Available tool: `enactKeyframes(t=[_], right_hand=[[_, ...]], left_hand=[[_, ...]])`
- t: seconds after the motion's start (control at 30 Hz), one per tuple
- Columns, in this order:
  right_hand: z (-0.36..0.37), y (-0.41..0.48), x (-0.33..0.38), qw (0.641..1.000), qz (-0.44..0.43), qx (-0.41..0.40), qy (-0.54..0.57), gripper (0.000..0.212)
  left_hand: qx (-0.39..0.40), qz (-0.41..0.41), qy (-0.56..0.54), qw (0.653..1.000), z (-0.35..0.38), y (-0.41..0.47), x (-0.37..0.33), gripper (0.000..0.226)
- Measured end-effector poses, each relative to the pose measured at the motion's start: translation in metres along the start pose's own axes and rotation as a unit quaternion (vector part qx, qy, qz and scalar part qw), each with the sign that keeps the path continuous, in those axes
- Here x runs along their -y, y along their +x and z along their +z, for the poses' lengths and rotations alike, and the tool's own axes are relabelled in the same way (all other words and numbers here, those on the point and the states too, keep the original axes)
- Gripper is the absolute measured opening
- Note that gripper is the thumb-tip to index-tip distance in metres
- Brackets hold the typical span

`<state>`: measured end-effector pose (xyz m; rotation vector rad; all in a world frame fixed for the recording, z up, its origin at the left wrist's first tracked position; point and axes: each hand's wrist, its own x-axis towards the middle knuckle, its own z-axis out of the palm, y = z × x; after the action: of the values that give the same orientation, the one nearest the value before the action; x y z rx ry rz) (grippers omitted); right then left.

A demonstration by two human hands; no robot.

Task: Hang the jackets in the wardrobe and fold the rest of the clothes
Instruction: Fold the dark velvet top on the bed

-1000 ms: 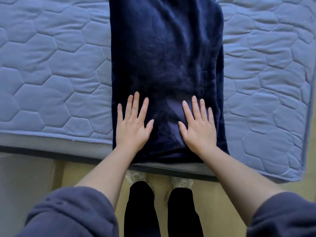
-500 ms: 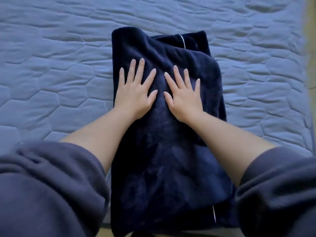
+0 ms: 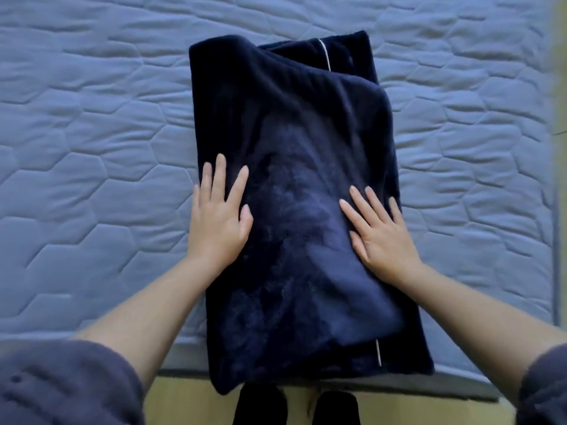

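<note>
A dark navy fleece garment (image 3: 294,142) lies folded into a long rectangle on the blue quilted mattress (image 3: 92,148). A thin white piping line shows at its far end and near its right front corner. My left hand (image 3: 219,216) lies flat on the garment's left edge, fingers straight, with the outer fingers over the mattress. My right hand (image 3: 380,234) presses flat on the right side of the garment, fingers spread and pointing up-left. Neither hand grips the cloth.
The mattress's front edge (image 3: 460,384) runs along the bottom, and the garment's near end hangs slightly over it. Below it are a wooden floor (image 3: 190,403) and my dark trouser legs (image 3: 260,409). A strip of floor shows past the mattress's right side.
Both hands slid from the near end up to the far part of the garment, then back toward me and apart to its left and right sides. The camera view shifted with them.
</note>
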<state>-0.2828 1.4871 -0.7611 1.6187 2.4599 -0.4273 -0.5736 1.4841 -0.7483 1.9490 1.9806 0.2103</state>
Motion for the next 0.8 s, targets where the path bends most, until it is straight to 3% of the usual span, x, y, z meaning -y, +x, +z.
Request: enactKeyframes(t=[0.1,0.17,0.2,0.3,0.33,0.37,0.47,0.53,0.6,0.67,0.7,0.73,0.8], right_hand=[[0.007,-0.08,-0.008,0.993,0.08,0.028,0.088,0.056],[0.011,-0.116,-0.003,0.971,0.158,0.02,0.179,0.061],[0.012,-0.127,0.003,0.94,0.218,0.007,0.263,0.061],[0.002,-0.135,0.022,0.756,0.42,-0.009,0.502,0.037],[-0.001,-0.135,0.024,0.723,0.458,0.004,0.517,0.025],[-0.003,-0.136,0.024,0.716,0.475,0.017,0.51,0.016],[-0.019,-0.153,0.023,0.725,0.494,0.05,0.477,0.007],[-0.031,-0.174,0.024,0.729,0.495,0.091,0.464,0.008],[-0.039,-0.199,0.023,0.733,0.478,0.147,0.462,0.01],[-0.044,-0.218,0.018,0.746,0.435,0.203,0.462,0.016],[-0.045,-0.223,0.011,0.783,0.397,0.208,0.43,0.031],[-0.042,-0.225,0.0,0.852,0.337,0.19,0.353,0.048],[-0.032,-0.219,-0.028,0.978,0.152,0.091,0.107,0.082]], left_hand=[[0.017,-0.094,-0.167,0.981,-0.001,-0.072,-0.003,0.068],[0.025,-0.183,-0.281,0.942,0.0,-0.113,-0.01,0.073],[0.034,-0.239,-0.325,0.915,0.001,-0.128,-0.014,0.073],[0.103,-0.404,-0.377,0.827,-0.001,-0.155,-0.024,0.046],[0.124,-0.442,-0.375,0.805,-0.004,-0.16,-0.026,0.036],[0.138,-0.468,-0.377,0.787,-0.007,-0.164,-0.028,0.029],[0.152,-0.504,-0.413,0.743,-0.029,-0.18,-0.03,0.024],[0.181,-0.512,-0.409,0.733,-0.046,-0.194,-0.032,0.025],[0.217,-0.506,-0.375,0.746,-0.058,-0.212,-0.035,0.021],[0.231,-0.461,-0.316,0.796,-0.065,-0.226,-0.033,0.025],[0.23,-0.427,-0.278,0.829,-0.067,-0.23,-0.029,0.035],[0.22,-0.371,-0.209,0.878,-0.067,-0.233,-0.02,0.048],[0.165,-0.155,0.022,0.974,-0.059,-0.232,0.008,0.071]])
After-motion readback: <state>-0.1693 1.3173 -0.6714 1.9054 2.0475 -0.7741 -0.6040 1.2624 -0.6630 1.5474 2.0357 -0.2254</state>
